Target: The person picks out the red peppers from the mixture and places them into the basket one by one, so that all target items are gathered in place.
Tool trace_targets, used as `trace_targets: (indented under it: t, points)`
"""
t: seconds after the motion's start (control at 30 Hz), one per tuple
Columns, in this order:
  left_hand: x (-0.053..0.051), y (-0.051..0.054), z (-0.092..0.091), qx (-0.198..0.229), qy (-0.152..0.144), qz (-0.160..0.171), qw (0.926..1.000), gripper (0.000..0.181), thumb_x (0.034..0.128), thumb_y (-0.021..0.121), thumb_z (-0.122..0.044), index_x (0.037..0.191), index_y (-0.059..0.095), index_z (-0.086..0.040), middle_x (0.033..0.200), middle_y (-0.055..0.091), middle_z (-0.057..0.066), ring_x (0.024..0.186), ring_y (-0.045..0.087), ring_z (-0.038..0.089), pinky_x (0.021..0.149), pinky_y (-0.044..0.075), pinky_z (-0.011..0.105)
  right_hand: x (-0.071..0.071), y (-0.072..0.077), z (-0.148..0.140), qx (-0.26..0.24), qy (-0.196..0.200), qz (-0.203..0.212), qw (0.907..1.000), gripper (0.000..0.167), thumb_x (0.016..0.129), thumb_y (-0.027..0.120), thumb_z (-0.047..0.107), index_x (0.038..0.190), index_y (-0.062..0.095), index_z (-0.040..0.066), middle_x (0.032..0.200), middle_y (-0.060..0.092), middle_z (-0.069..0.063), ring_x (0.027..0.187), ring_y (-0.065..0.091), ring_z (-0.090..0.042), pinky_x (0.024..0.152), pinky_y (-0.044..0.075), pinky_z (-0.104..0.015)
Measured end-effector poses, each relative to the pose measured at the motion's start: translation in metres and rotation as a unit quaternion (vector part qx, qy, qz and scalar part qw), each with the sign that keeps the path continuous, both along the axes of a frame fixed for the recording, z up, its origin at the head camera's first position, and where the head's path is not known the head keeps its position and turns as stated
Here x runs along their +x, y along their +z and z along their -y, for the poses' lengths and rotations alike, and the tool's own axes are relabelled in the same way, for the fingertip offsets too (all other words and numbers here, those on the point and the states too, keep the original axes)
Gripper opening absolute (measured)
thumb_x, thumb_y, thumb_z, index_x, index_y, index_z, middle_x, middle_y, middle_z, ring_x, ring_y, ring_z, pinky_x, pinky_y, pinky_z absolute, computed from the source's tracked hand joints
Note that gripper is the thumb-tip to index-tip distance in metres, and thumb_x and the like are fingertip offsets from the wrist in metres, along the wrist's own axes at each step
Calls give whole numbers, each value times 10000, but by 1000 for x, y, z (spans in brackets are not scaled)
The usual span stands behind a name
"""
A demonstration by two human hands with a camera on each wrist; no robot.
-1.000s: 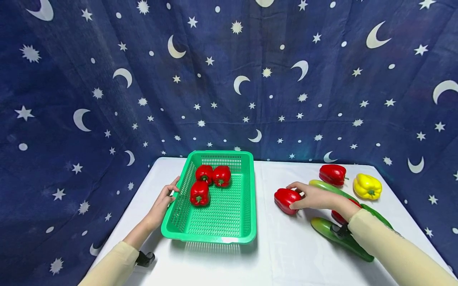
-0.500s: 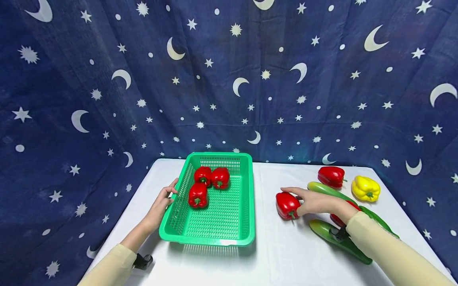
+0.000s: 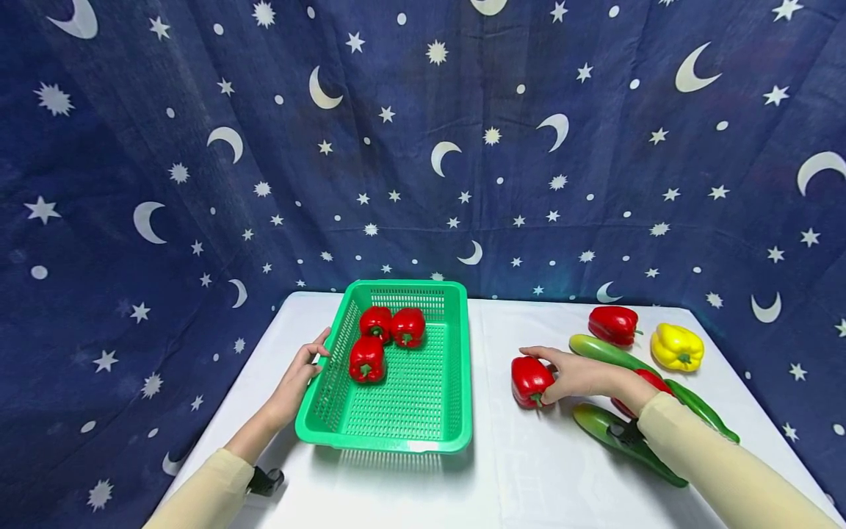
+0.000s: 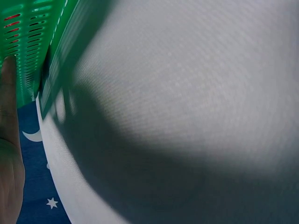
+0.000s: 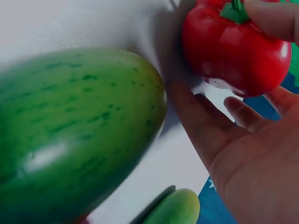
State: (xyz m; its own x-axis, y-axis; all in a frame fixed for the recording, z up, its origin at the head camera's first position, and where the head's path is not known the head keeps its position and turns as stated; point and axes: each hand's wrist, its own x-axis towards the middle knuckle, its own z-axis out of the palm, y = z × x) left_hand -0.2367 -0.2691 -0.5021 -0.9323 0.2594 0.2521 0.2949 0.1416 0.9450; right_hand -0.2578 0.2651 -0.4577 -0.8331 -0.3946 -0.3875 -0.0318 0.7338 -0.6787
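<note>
My right hand (image 3: 581, 375) pinches a red bell pepper (image 3: 530, 381) on the white table, its stem toward the front. In the right wrist view my thumb (image 5: 273, 18) lies on the pepper (image 5: 233, 51) near its green stem, the other fingers around its far side. My left hand (image 3: 294, 382) rests against the left side of a green basket (image 3: 423, 444). In the left wrist view one straight finger (image 4: 8, 98) touches the slotted wall (image 4: 28, 42). Inside the basket sit three red bell peppers (image 3: 367, 359), grouped toward the back left.
A yellow bell pepper (image 3: 677, 347) and a red one (image 3: 613, 325) lie at the back right. Cucumber-like green vegetables (image 3: 611, 353) and another red item (image 3: 653, 380), partly hidden by my right arm, lie nearby. A starry blue curtain (image 3: 423, 147) hangs behind.
The red pepper under my right hand has turned, its stem end swinging toward the front, and my fingers have shifted around it. My left hand and the basket have stayed in place.
</note>
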Motion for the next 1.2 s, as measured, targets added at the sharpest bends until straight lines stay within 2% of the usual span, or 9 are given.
trace_targets:
  t: [0.23, 0.33, 0.53, 0.77, 1.0, 1.2]
  points:
    - [0, 1, -1, -64, -52, -37, 10000, 255, 950, 301, 41, 1190, 382, 65, 1700, 140, 138, 1551, 26, 384, 1049, 221, 132, 1, 0, 1, 41, -50, 91, 9999, 1062, 647, 898, 128, 1566, 384, 268, 1456, 446, -136, 1238, 452, -346, 838, 542, -450]
    - [0, 1, -1, -58, -48, -6, 10000, 255, 950, 297, 38, 1189, 382, 60, 1703, 137, 127, 1553, 27, 373, 1050, 219, 132, 2, 1, 0, -12, -11, 107, 9999, 1051, 656, 887, 111, 1567, 383, 252, 1441, 454, -144, 1225, 457, -357, 829, 541, -446]
    - [0, 2, -2, -45, -43, -33, 10000, 254, 944, 297, 44, 1183, 383, 59, 1702, 141, 129, 1554, 27, 368, 1057, 213, 134, 3, 3, 1, -24, 5, 46, 10000, 1034, 647, 893, 112, 1552, 408, 237, 1413, 474, -155, 1220, 463, -373, 820, 546, -451]
    - [0, 1, -1, -63, -30, -78, 9999, 262, 940, 297, 53, 1185, 392, 56, 1700, 148, 128, 1554, 33, 364, 1081, 201, 158, 2, 3, 2, 85, -142, -10, 9999, 1021, 621, 917, 129, 1520, 452, 267, 1373, 507, -127, 1201, 484, -355, 807, 552, -448]
    - [-1, 2, -1, -76, -9, -65, 10000, 264, 944, 300, 51, 1193, 389, 60, 1700, 151, 127, 1554, 31, 367, 1071, 208, 152, 2, 4, 2, 65, -54, -145, 9999, 992, 622, 914, 138, 1502, 471, 249, 1352, 525, -146, 1180, 497, -371, 806, 551, -461]
    - [0, 0, 0, -82, -30, -49, 10000, 262, 940, 305, 56, 1188, 385, 70, 1698, 147, 144, 1553, 22, 378, 1062, 208, 154, 2, 0, 3, 141, -136, -61, 9998, 1005, 610, 922, 142, 1497, 469, 276, 1344, 526, -110, 1180, 492, -340, 784, 558, -446]
